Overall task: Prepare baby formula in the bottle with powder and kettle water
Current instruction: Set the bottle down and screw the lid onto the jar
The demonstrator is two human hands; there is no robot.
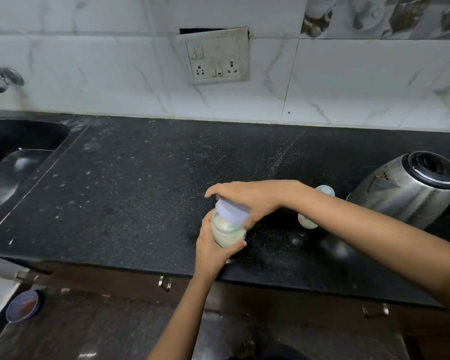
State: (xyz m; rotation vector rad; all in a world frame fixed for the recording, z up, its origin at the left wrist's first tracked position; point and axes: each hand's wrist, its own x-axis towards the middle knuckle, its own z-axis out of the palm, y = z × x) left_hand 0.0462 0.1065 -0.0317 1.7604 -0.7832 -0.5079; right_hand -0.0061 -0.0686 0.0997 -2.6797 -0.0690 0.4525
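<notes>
Left hand [211, 245] wraps the powder jar [227, 233], close to the counter [140, 190] near edge. Right hand [247, 201] curls over its lid [230, 213], which looks tilted. Jar is probably light, smooth plastic, slippery: grip the body low and twist at the lid rim. Bottle [307, 220] sits just right, half hidden by the forearm; kettle [411, 188] far right. Open room left, up to the sink [16, 141].

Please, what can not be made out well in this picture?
Bottle: head view, right forearm hides its middle; contents unknown.
Lid: head view, right hand covers it; tight or loose, unclear.
Kettle: head view, dark inside; water level hidden.
Jar: head view, left hand hides its side.
</notes>
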